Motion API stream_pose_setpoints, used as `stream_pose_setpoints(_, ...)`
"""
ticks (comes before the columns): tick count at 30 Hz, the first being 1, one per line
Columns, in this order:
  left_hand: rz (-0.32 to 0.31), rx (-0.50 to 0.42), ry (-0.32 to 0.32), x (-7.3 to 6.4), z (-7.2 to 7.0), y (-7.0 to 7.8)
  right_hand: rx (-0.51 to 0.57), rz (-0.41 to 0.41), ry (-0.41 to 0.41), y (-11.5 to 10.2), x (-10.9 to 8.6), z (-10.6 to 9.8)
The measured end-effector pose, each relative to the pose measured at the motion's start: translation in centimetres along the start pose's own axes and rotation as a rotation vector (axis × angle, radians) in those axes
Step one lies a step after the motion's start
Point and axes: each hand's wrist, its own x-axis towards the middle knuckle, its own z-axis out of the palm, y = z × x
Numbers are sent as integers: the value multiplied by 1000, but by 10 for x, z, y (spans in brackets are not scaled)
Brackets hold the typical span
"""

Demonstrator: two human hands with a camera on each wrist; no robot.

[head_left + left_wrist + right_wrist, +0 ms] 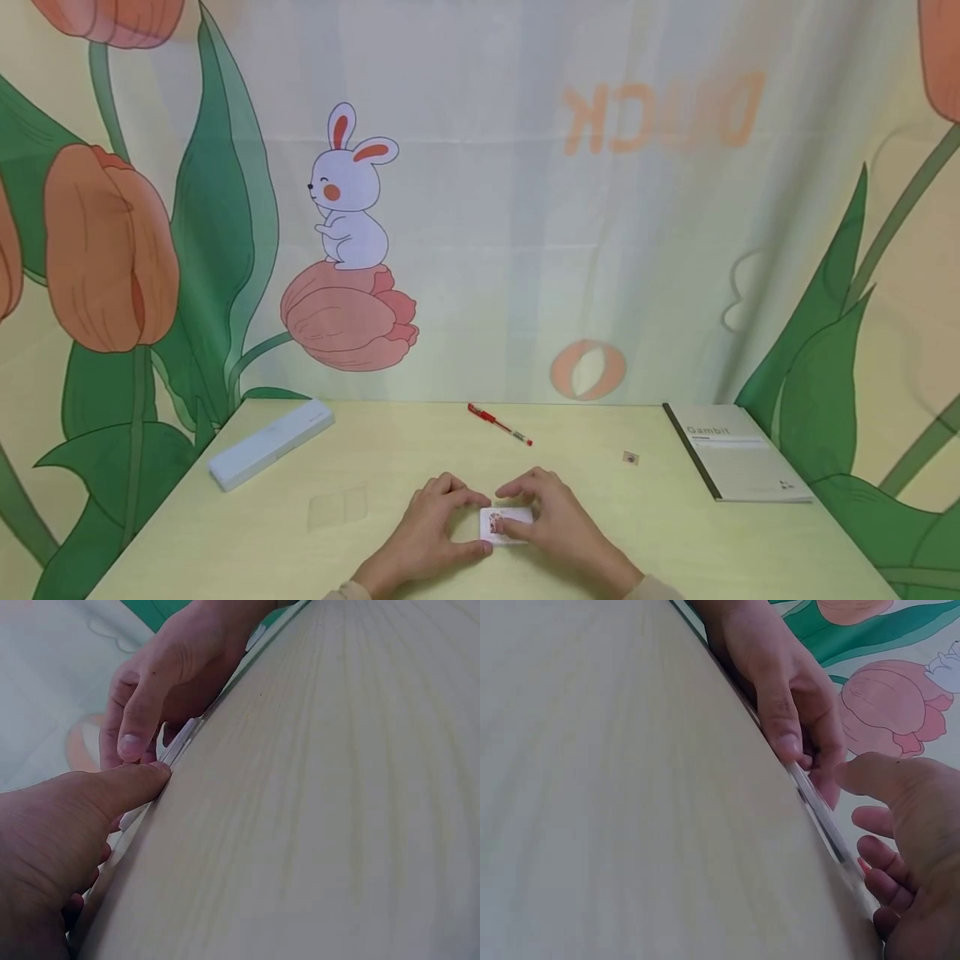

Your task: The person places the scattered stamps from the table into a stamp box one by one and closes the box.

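Left hand point(431, 529): fingers grasping. The thumb is at the near left corner and the forefinger at the far left corner of a white card point(513, 512), which lies flat on the desk point(420, 450), between the two hands. Right hand point(561, 527): fingers released, loosely bent above the far edge. The thumb touches the card's upper face beside a small printed patch point(494, 519), which it partly covers.

Step in hand, as judged: fixing or smoothing the patch on the card. The next move probably calls for the left hand to keep the card steady while the right thumb applies even pressure across the whole patch. Check that the patch does not slip or crease.

Adjacent items: a clear sheet point(337, 508) lies left of the hands; a red pen point(500, 425) lies beyond them; a small square piece point(631, 457) lies to the right.

Markings: the notebook point(738, 462) at far right reads "Gambit"; its smaller print is illegible. The long white case point(272, 446) at far left bears a faint, unreadable mark. The backdrop point(480, 183) carries orange mirrored letters, apparently "DUCK".
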Motion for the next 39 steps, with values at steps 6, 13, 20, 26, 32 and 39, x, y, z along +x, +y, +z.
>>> stream_pose_setpoints(6, -17, 6, -7, 1, 0, 0, 53, 72, 71, 5, 7, -20)
stream_pose_setpoints(13, -39, -5, -18, 1, -1, 2, 94, 120, 176, 15, 13, -55)
stream_pose_setpoints(20, -28, -10, -7, 0, -1, 2, 99, 106, 226, 34, 13, -85)
stream_pose_setpoints(26, -28, -16, -12, 0, 1, 0, 97, 120, 294, 54, 7, -110)
stream_pose_setpoints(32, -27, -16, -14, 0, 2, -1, 77, 126, 378, 73, -1, -135)
stream_pose_setpoints(39, -23, -15, -4, 0, 1, -1, 56, 208, 384, 97, -11, -147)
